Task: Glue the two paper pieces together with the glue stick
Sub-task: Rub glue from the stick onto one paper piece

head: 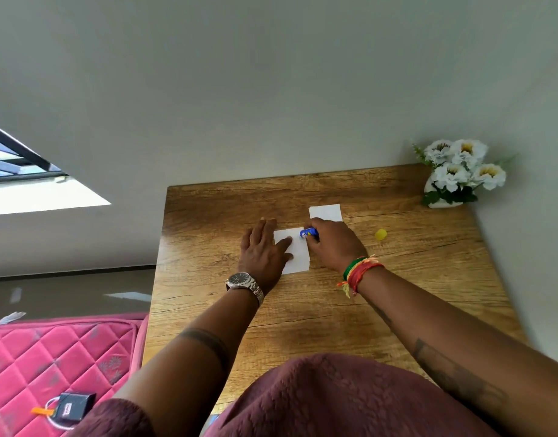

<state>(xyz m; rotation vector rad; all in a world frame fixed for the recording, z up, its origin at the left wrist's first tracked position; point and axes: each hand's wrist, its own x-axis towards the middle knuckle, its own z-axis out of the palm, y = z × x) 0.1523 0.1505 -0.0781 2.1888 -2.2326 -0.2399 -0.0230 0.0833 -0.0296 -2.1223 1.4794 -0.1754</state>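
Two white paper pieces lie on the wooden table (303, 310). The near paper piece (298, 258) is pinned flat under my left hand (262, 250), fingers spread over its left side. My right hand (333, 242) grips the blue glue stick (307, 232), whose tip rests on the top right part of that paper. The second paper piece (325, 212) lies just behind my right hand, partly hidden by it. The yellow glue cap (380, 234) sits on the table to the right of my right hand.
A white vase of white flowers (457, 175) stands at the table's far right corner against the wall. A pink quilted mattress (51, 357) with a small black box (71, 406) lies left of the table.
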